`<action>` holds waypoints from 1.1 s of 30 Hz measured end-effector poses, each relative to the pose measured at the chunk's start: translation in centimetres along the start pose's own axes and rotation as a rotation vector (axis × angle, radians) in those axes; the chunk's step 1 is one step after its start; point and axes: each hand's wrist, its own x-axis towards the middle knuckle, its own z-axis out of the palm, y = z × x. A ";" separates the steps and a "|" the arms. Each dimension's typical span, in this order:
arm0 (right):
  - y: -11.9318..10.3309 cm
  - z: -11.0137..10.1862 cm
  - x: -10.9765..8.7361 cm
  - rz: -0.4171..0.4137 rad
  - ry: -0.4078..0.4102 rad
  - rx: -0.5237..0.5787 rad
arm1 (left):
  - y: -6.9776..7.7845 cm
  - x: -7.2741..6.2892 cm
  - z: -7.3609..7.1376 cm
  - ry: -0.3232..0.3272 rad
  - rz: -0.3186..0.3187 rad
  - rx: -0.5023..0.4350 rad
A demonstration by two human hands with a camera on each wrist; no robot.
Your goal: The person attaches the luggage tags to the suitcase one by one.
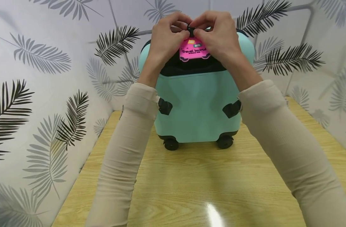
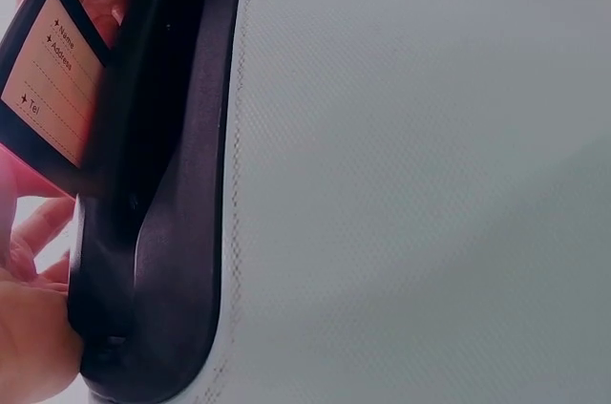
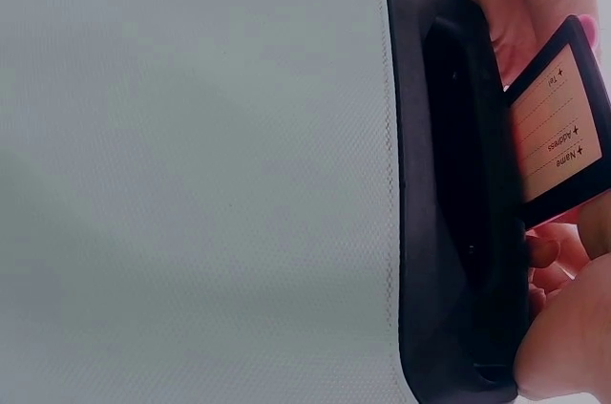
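A mint-green suitcase (image 1: 195, 101) stands upright on its wheels, its front facing me. At its top, a pink luggage tag (image 1: 193, 53) printed "Travel World" hangs by a black strap (image 1: 191, 31) near the black handle recess (image 2: 181, 184). From the left, my left hand (image 1: 170, 36) pinches the strap between thumb and fingers. My right hand (image 1: 218, 36) pinches it from the other side, fingertips close to the left ones. Both wrist views show the tag's back with a name and address card (image 3: 563, 127). Fingers partly hide the strap's ends, so I cannot tell whether it is fastened.
Beneath the suitcase lies a wood-grain table (image 1: 184, 183). Leaf-patterned white panels (image 1: 48, 104) rise at the left, back and right. Two black corner pieces (image 1: 232, 109) jut from the suitcase's front, close to my sleeves. Black wheels (image 1: 171, 144) rest on the tabletop.
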 end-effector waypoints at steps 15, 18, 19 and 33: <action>0.0 0.0 0.1 0.019 -0.005 -0.001 | -0.2 -0.1 0.0 -0.007 0.003 0.001; 0.0 0.0 0.1 0.021 -0.006 -0.007 | -0.2 -0.1 0.0 -0.011 0.011 0.004; 0.0 0.0 0.1 0.024 -0.006 -0.011 | -0.2 -0.1 0.0 -0.012 0.012 0.004; -0.2 0.1 0.4 0.062 0.019 -0.035 | -0.2 -0.1 0.0 -0.004 0.067 -0.012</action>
